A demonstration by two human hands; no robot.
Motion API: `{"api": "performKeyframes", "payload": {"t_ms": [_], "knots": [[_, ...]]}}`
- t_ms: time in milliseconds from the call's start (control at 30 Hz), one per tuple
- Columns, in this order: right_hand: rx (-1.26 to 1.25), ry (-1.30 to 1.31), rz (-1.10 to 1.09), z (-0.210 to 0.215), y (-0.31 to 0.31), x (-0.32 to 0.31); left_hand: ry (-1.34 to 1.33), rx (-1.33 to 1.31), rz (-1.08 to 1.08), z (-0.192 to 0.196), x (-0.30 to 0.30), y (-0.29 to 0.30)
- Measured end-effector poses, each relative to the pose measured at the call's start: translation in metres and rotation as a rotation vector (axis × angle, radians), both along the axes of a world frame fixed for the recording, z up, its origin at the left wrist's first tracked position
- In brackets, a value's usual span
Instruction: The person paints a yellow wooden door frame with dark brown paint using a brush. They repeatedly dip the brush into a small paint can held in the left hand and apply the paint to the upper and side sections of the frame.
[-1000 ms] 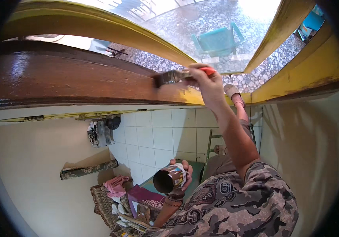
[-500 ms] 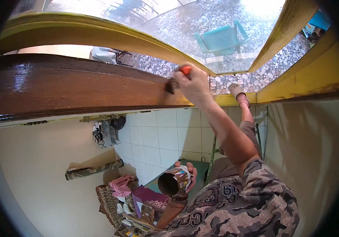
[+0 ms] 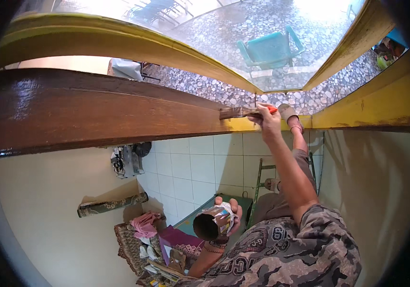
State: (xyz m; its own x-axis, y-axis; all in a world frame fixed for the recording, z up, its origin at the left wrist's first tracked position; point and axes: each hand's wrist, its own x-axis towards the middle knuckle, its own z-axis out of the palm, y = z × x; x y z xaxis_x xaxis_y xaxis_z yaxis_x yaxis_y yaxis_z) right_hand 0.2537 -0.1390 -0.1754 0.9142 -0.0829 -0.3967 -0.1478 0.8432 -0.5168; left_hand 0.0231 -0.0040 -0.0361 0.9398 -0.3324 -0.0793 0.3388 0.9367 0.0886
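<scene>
A paintbrush [image 3: 237, 113] with an orange handle is gripped in my right hand [image 3: 268, 123]. Its bristles touch the wooden frame [image 3: 119, 112] where brown paint meets a yellow stretch [image 3: 243, 125]. Most of that frame, from the far left to the brush, is coated dark brown and looks glossy at its left end. Lower down, in front of my body, my left hand [image 3: 235, 216] is wrapped round a paint can [image 3: 209, 226]. The can is tilted with its dark opening facing left, and pale wrapping partly covers its side. How much paint it holds cannot be made out.
Below me stands a green ladder [image 3: 257, 189], with my sandalled foot [image 3: 288, 113] up on the yellow frame. A glass pane [image 3: 205, 38] borders the frame, a turquoise chair [image 3: 272, 50] behind it. Pink cloth [image 3: 145, 225] and household items are piled lower left, near a rolled rug [image 3: 114, 204].
My right hand has moved to the right and slightly down, and the brush now lies sideways against the frame's edge of paint. My left hand keeps the can at nearly the same spot.
</scene>
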Motion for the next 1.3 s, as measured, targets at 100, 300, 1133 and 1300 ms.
{"api": "performKeyframes", "payload": {"t_ms": [100,300,1133,1300], "knots": [[0.201,-0.091,0.044,0.042,-0.009,-0.004,0.016,-0.018,0.008,-0.006,-0.007,0.005],[0.15,0.118,0.022,-0.045,0.018,-0.022,0.041,-0.014,-0.029,-0.003,0.001,0.003],[-0.517,-0.036,0.132,0.037,0.041,-0.06,0.005,-0.012,-0.085,-0.009,0.004,0.009],[0.166,-0.186,-0.002,0.122,0.017,-0.049,0.041,-0.038,-0.075,-0.012,0.0,0.008]]}}
